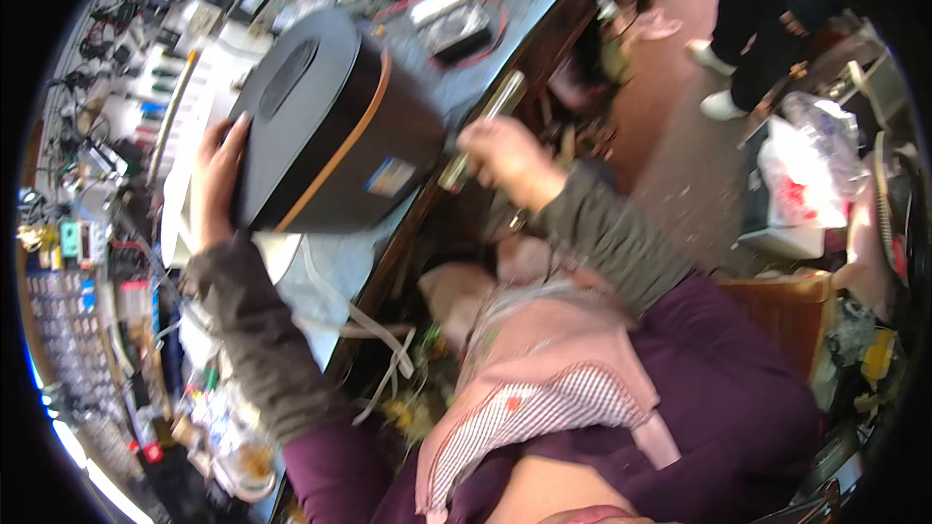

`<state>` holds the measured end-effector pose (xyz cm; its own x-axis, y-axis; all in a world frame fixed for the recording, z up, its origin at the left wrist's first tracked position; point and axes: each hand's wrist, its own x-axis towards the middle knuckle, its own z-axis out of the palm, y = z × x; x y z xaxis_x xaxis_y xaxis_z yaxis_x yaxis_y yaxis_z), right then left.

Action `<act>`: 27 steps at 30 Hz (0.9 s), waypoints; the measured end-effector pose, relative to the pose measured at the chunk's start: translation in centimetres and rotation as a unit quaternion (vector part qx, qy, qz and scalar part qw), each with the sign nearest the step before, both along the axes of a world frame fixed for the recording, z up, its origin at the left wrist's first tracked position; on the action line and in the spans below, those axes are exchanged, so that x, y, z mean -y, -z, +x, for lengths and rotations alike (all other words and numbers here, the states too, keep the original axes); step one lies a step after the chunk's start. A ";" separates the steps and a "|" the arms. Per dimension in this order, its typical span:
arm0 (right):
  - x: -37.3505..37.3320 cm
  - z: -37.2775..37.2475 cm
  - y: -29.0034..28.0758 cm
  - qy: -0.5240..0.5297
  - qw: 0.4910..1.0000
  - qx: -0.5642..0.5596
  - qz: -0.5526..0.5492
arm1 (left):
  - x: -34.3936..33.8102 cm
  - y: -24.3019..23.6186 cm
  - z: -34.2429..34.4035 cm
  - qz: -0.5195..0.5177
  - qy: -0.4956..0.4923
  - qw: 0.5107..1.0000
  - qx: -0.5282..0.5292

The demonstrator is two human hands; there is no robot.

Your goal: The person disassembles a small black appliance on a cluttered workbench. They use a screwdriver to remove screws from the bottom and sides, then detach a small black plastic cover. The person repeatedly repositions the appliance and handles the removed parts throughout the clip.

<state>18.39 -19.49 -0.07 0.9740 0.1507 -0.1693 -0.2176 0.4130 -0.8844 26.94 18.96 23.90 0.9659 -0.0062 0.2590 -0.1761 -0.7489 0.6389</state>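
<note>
A black rounded appliance with a copper-coloured band, which looks like a rice cooker [388, 126], sits tilted at the workbench edge, its lid facing up and to the left. My left hand [219, 170] grips its left side, with the fingers over the lid's rim and the thumb hidden. To its right, my right hand [510, 157] is closed around a shiny, yellowish straight bar [505, 97] whose two ends stick out past the fist. Blur hides what kind of bar it is, and I cannot tell whether it touches the cooker.
Cables, a white adapter [437, 4] and small parts crowd the blue-topped workbench [335, 272]. White straps [388, 342] hang over its edge. A person in dark trousers [752, 24] stands at the far right. Plastic bags [801, 170] lie on a box at the right.
</note>
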 end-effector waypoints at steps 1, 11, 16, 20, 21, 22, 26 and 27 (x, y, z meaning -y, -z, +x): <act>0.1 0.4 0.4 -0.015 0.999 -0.012 0.041 | -1.2 0.7 1.5 -0.049 0.008 0.998 -0.029; -0.2 0.6 -1.1 0.005 0.998 0.044 -0.049 | 0.6 1.4 0.6 -0.039 0.022 0.999 0.002; -0.7 1.0 -1.3 0.022 0.986 0.099 -0.130 | 1.1 1.0 -0.2 -0.007 -0.001 1.000 0.014; -0.3 0.7 -0.9 0.013 0.980 0.121 -0.156 | 1.0 1.1 -0.2 0.019 0.000 0.999 0.027; -0.3 0.6 -0.6 0.020 0.970 0.152 -0.187 | 1.0 1.1 -0.3 0.024 -0.002 0.999 0.032; -0.2 0.6 -0.1 0.028 0.958 0.183 -0.218 | 1.0 1.1 -0.3 0.028 0.002 0.999 0.036; -0.1 0.1 -0.1 0.046 0.947 0.200 -0.247 | 1.0 1.1 -0.4 0.045 0.006 0.998 0.049; -0.3 0.2 -0.4 0.051 0.951 0.200 -0.232 | 1.1 1.1 -0.4 0.050 0.003 0.997 0.051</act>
